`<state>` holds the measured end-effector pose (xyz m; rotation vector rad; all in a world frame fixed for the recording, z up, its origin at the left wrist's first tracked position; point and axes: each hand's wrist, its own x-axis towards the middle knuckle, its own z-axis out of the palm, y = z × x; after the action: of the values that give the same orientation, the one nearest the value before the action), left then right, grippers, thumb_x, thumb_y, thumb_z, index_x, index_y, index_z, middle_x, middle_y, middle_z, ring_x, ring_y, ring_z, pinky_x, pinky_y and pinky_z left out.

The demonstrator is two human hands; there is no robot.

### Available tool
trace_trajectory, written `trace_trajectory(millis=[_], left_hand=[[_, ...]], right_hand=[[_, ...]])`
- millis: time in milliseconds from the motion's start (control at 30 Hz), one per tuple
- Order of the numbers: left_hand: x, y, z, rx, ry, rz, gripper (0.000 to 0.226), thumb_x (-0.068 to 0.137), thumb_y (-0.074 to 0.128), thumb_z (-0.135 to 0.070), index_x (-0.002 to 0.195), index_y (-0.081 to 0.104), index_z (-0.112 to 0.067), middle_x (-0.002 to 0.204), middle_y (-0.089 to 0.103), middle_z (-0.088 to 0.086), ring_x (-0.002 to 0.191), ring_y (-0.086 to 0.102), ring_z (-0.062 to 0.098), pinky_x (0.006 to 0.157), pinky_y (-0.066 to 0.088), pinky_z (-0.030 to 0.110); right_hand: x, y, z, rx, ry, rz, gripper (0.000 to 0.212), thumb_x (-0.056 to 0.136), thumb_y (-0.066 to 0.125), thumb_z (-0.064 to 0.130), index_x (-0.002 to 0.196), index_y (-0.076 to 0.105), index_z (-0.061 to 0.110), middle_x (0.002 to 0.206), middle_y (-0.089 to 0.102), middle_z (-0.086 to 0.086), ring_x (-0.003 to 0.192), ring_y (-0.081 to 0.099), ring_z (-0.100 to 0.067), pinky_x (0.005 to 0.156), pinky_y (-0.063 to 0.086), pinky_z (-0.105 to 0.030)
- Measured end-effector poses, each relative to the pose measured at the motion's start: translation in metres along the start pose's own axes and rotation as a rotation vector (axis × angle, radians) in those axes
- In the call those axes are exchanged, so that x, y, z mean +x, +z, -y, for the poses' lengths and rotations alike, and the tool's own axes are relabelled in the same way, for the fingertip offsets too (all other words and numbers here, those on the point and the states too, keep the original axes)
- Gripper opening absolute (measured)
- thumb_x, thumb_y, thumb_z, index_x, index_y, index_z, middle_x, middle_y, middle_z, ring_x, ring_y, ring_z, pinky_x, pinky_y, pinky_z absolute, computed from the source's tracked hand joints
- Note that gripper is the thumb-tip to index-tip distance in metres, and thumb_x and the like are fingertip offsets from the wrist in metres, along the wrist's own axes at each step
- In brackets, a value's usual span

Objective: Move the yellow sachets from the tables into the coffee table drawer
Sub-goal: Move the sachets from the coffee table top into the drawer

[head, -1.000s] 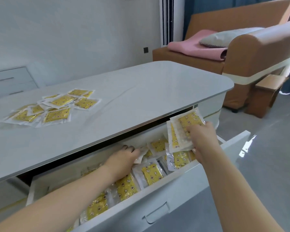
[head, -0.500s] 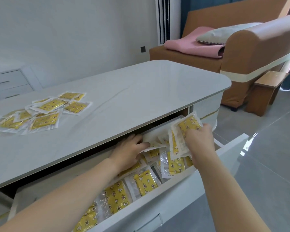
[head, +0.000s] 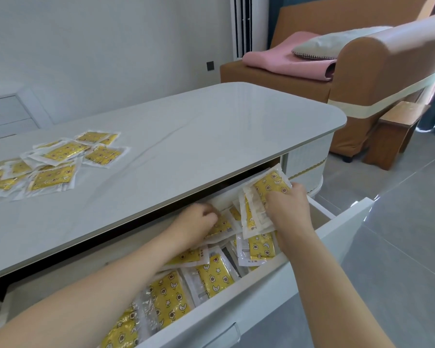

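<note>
Many sachets (head: 58, 159) (loose pile) remain on the tabletop (head: 199, 136) beyond the drawer (head: 261, 297).

Wall: plain white (head: 111, 46), far side.
Floor: grey tiles (head: 399, 234), right.
Sofa: brown (head: 362, 71), far right, with pink blanket (head: 281, 61).
Dresser: white (head: 8, 114), far left.

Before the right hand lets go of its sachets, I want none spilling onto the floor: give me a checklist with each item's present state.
1. Drawer pulled open: ok.
2. Right hand grips its bunch of sachets: ok.
3. Bunch sits over the drawer, inside its front panel: ok.
4. Left hand out of the drop spot: not ok, it holds sachets just beside the bunch.
5. Room left at the drawer's right end: cannot tell, sachets are already piled there.
6. Tabletop emptied: not ok, a pile of sachets remains.
</note>
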<state>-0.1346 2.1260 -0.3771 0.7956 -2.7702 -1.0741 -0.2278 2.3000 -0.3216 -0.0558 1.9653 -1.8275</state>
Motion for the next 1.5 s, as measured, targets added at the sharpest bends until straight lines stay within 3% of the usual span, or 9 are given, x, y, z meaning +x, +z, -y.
trace_trajectory(millis=[133,267,433,600,933,1033,1200,1367,1500], left_hand=[[-0.008,0.0,-0.036,-0.744,-0.221,0.149,0.028,0.094,0.057,-0.034,0.097,0.072,-0.011,0.083,0.073,0.004,0.07,0.062,0.015,0.066,0.045,0.029],[-0.009,0.009,-0.044,-0.883,-0.21,0.277,0.011,0.09,0.065,-0.016,0.098,0.069,-0.01,0.08,0.073,0.003,0.064,0.063,0.012,0.059,0.048,0.024],[0.009,0.013,-0.044,-1.02,-0.321,0.11,0.01,0.094,0.056,-0.001,0.092,0.057,-0.01,0.086,0.069,0.012,0.074,0.066,0.023,0.071,0.056,0.038],[0.032,0.013,-0.038,-0.012,-0.161,-0.184,0.031,0.087,0.045,-0.001,0.109,0.059,-0.019,0.104,0.062,0.005,0.093,0.058,0.026,0.071,0.042,0.026],[0.04,0.046,-0.03,1.076,0.29,-0.217,0.058,0.075,0.062,-0.009,0.129,0.042,-0.014,0.133,0.041,0.011,0.118,0.04,0.031,0.093,0.032,0.039],[0.043,0.041,-0.03,0.779,0.17,-0.17,0.043,0.08,0.051,-0.008,0.121,0.054,-0.02,0.13,0.049,0.004,0.119,0.042,0.028,0.099,0.031,0.041],[0.025,0.026,-0.067,-0.57,-0.146,0.197,0.027,0.097,0.052,-0.031,0.107,0.07,-0.013,0.097,0.076,0.004,0.077,0.063,0.011,0.075,0.048,0.033],[0.029,0.035,-0.085,-0.799,-0.208,0.19,0.009,0.095,0.059,-0.017,0.09,0.066,-0.015,0.087,0.069,0.007,0.071,0.061,0.017,0.07,0.044,0.031],[0.061,0.032,-0.08,-0.246,-0.237,-0.04,0.025,0.099,0.047,-0.014,0.121,0.058,-0.013,0.111,0.064,0.01,0.096,0.061,0.025,0.078,0.046,0.029]], right_hand=[[0.003,0.002,0.0,0.085,0.043,0.005,0.033,0.092,0.046,0.009,0.121,0.042,0.025,0.102,0.063,-0.009,0.091,0.069,-0.034,0.074,0.059,-0.056],[0.005,0.004,0.001,0.126,0.029,-0.032,0.01,0.095,0.049,0.016,0.099,0.048,0.025,0.101,0.065,-0.01,0.093,0.07,-0.034,0.073,0.058,-0.06],[0.008,-0.004,0.0,0.132,-0.13,-0.215,0.007,0.094,0.051,0.018,0.095,0.053,0.024,0.096,0.064,-0.003,0.087,0.065,-0.025,0.077,0.057,-0.044],[0.014,-0.027,0.012,0.153,-0.292,-0.423,0.009,0.098,0.044,0.021,0.104,0.05,0.026,0.092,0.059,0.011,0.085,0.06,-0.014,0.072,0.049,-0.034],[0.019,-0.031,0.01,0.049,-0.243,-0.385,0.009,0.091,0.055,0.017,0.096,0.052,0.024,0.092,0.061,0.007,0.085,0.064,-0.015,0.076,0.058,-0.043],[0.017,-0.032,0.01,0.007,-0.245,-0.35,0.008,0.09,0.059,0.02,0.088,0.051,0.022,0.087,0.058,0.007,0.079,0.061,-0.013,0.069,0.057,-0.038],[0.02,-0.031,0.009,-0.075,-0.229,-0.307,0.003,0.091,0.055,0.017,0.09,0.057,0.015,0.086,0.058,0.004,0.072,0.052,-0.008,0.055,0.039,-0.026],[0.022,-0.025,0.007,-0.129,-0.194,-0.239,0.008,0.089,0.055,0.017,0.088,0.062,0.016,0.086,0.065,0.0,0.07,0.057,-0.013,0.058,0.045,-0.029],[0.019,-0.023,0.006,-0.085,-0.182,-0.224,0.017,0.094,0.046,0.019,0.108,0.054,0.019,0.103,0.06,0.005,0.095,0.062,-0.019,0.081,0.054,-0.04]])
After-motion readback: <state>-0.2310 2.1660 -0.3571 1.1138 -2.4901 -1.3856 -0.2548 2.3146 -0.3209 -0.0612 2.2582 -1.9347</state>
